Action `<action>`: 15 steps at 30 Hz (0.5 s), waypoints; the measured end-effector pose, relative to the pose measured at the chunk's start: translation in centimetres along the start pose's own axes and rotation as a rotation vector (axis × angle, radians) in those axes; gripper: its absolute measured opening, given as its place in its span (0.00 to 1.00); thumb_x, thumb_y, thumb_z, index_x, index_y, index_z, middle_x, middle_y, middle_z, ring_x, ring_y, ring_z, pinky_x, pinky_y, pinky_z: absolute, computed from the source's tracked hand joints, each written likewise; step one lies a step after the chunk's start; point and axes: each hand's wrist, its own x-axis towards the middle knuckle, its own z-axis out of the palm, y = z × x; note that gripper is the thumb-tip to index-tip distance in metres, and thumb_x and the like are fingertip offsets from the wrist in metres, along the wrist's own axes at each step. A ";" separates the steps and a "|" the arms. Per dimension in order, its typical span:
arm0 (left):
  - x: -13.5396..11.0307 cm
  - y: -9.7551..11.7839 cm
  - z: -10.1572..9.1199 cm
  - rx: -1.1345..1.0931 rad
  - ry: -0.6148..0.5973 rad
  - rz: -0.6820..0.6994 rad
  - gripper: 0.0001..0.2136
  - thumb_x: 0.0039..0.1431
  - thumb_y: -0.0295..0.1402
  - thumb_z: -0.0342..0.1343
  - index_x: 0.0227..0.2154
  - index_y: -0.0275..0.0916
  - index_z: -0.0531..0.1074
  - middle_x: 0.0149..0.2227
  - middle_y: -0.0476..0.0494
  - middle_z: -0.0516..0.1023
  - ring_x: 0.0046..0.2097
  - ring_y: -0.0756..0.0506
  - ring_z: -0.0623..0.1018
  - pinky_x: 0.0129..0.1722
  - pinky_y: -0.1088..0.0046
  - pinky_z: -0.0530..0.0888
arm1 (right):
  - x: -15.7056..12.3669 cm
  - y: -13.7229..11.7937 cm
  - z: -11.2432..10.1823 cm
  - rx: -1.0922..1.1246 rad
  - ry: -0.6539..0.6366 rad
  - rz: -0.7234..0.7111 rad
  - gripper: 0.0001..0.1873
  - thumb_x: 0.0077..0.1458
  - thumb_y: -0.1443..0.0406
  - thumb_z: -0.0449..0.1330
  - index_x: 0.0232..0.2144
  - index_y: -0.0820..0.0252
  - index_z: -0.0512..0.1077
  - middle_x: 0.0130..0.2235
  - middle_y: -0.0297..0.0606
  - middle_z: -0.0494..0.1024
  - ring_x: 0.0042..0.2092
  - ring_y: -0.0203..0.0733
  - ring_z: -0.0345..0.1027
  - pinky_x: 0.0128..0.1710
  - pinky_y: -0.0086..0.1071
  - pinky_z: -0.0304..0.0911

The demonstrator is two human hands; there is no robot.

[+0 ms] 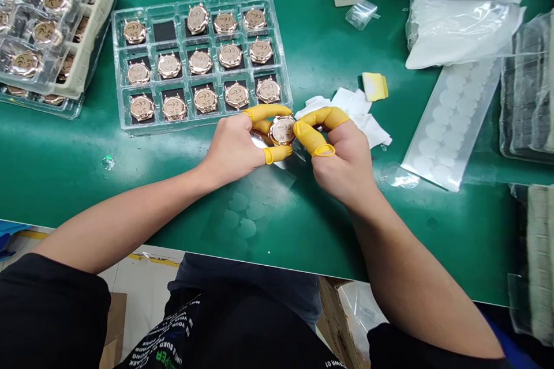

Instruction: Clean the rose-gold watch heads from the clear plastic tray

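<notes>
Sitting between the yellow-covered fingertips of both hands, a gold-coloured watch (283,130) is held just above the tabletop (324,242), near the closest right corner of a clear tray (164,125). Its marked back is turned upward, and no strap is seen on it.

By its look, the watch may be judged small, light and stiff, with smooth metal that could be slippery to bare skin; better grip is probably given by the finger covers (277,154). The polished back is likely to be easily scratched or smudged, so the rim is best taken hold of, with the flat face left untouched.

That hold is shown by the left hand (231,143): the watch is gripped across its rim, with the thumb set on the near side and fingers curled around the far side. By the right hand (344,150), a pinch is formed, thumb and index finger pressed together against the watch's right edge; whether anything thin is caught between them cannot be told.

Both forearms are reached in from the near side and angled inward, so that the hands are met in the middle. The left palm is turned toward the watch, while the back of the right hand is shown.
</notes>
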 end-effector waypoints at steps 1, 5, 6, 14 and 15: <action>0.0 0.0 0.0 0.002 -0.002 -0.004 0.25 0.47 0.27 0.72 0.52 0.43 0.81 0.35 0.51 0.86 0.35 0.46 0.84 0.41 0.66 0.84 | 0.0 0.0 0.0 -0.002 -0.003 0.002 0.12 0.68 0.52 0.61 0.38 0.52 0.73 0.40 0.37 0.79 0.42 0.46 0.73 0.49 0.46 0.65; 0.0 0.0 0.0 -0.001 -0.006 -0.003 0.25 0.47 0.27 0.72 0.52 0.43 0.81 0.35 0.51 0.86 0.35 0.46 0.83 0.41 0.65 0.84 | 0.0 0.1 0.0 0.007 -0.009 0.003 0.14 0.68 0.50 0.61 0.38 0.52 0.73 0.40 0.37 0.80 0.42 0.46 0.73 0.49 0.46 0.65; 0.0 0.0 0.0 -0.004 -0.006 -0.001 0.25 0.47 0.27 0.72 0.52 0.43 0.81 0.35 0.51 0.86 0.35 0.46 0.83 0.41 0.66 0.83 | 0.0 0.1 0.0 0.011 -0.010 0.004 0.14 0.68 0.50 0.60 0.38 0.52 0.73 0.40 0.37 0.80 0.42 0.46 0.73 0.49 0.46 0.65; 0.0 -0.3 0.1 -0.003 0.000 0.019 0.25 0.48 0.28 0.72 0.52 0.44 0.81 0.36 0.51 0.86 0.35 0.46 0.83 0.40 0.66 0.84 | -0.1 0.0 -0.1 0.011 -0.019 0.020 0.16 0.68 0.48 0.60 0.38 0.52 0.73 0.40 0.37 0.80 0.42 0.46 0.73 0.48 0.45 0.65; 0.0 -0.3 0.1 -0.002 -0.001 0.018 0.25 0.48 0.28 0.72 0.52 0.44 0.81 0.36 0.51 0.86 0.35 0.46 0.83 0.40 0.66 0.84 | -0.1 0.0 -0.1 0.011 -0.019 0.019 0.16 0.68 0.48 0.60 0.39 0.52 0.73 0.40 0.37 0.80 0.42 0.46 0.73 0.48 0.45 0.65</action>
